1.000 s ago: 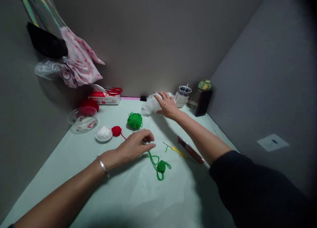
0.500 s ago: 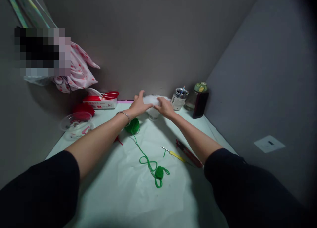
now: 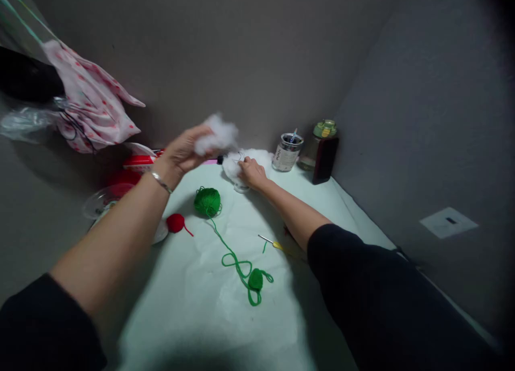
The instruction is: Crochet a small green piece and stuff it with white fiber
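My left hand [image 3: 185, 150] is raised near the back wall, its fingers closed on a fluffy tuft of white fibre stuffing [image 3: 218, 133]. Lower and to the right, my right hand [image 3: 252, 173] has its fingers curled into the larger heap of white stuffing [image 3: 260, 157] at the table's back edge; its fingertips are partly hidden. A green yarn ball [image 3: 207, 201] sits in front of the hands. From it a strand runs to a small green crocheted piece [image 3: 255, 279]. A crochet hook [image 3: 277, 245] with a yellow handle lies partly under my right forearm.
A small red ball [image 3: 175, 223] with a tail lies left of the yarn. Behind my left arm are a clear plastic tub [image 3: 92, 203] and a red-and-white box [image 3: 139, 162]. A can [image 3: 287, 153], a green-lidded bottle [image 3: 322, 129] and a phone [image 3: 325, 160] stand back right.
My left hand has come away from the heap, up and to the left, with a tuft of stuffing. My right hand stays at the heap. The view has shifted slightly.
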`<state>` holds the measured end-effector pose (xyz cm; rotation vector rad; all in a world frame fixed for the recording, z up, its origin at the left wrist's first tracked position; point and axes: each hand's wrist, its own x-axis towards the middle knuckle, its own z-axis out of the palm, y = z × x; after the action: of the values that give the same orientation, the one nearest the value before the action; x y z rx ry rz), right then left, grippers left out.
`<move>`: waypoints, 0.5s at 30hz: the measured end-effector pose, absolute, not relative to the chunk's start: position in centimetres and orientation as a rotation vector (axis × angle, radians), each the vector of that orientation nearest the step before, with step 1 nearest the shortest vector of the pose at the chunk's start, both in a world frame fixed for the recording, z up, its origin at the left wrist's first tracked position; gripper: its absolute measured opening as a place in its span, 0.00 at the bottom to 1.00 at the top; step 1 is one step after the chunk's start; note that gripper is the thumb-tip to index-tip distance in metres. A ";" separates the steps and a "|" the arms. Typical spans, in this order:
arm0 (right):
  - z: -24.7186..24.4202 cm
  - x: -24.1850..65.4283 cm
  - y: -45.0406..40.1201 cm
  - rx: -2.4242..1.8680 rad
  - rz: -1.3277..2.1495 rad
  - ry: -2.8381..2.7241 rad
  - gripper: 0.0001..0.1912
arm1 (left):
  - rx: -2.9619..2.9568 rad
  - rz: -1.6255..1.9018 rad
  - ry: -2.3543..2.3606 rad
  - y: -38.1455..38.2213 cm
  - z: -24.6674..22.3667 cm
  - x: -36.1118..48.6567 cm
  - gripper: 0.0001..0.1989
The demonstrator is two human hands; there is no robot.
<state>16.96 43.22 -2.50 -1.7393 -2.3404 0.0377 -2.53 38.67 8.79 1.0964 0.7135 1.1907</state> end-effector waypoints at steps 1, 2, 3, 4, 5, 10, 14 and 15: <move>-2.4 16.9 43.3 -1.741 0.051 -2.339 0.19 | 1.071 1.245 0.647 37.9 10.1 -3.6 0.10; -2.2 16.8 43.4 -1.735 0.067 -2.343 0.20 | 1.058 1.273 0.619 37.2 11.2 -4.4 0.12; -1.9 16.9 43.4 -1.719 0.086 -2.351 0.22 | 1.045 1.287 0.600 36.4 11.9 -5.1 0.13; -1.5 17.0 43.3 -1.696 0.105 -2.363 0.25 | 1.012 1.313 0.611 35.6 12.2 -5.7 0.14; -1.1 17.3 43.1 -1.669 0.121 -2.375 0.28 | 1.003 1.297 0.683 35.0 12.1 -6.0 0.14; 1.2 19.0 41.6 -1.552 0.088 -2.385 0.36 | 1.025 1.258 0.881 34.2 8.9 -6.2 0.09; 1.5 18.9 40.8 -1.478 0.011 -2.411 0.39 | 1.118 1.124 1.154 36.4 6.4 -5.8 0.12; 1.2 18.7 40.8 -1.465 0.008 -2.427 0.41 | 1.151 1.087 1.211 37.2 5.9 -5.6 0.15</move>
<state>18.72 40.85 1.16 -1.4654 -2.4274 0.0084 -5.64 37.16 5.86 1.1507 1.2110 1.0870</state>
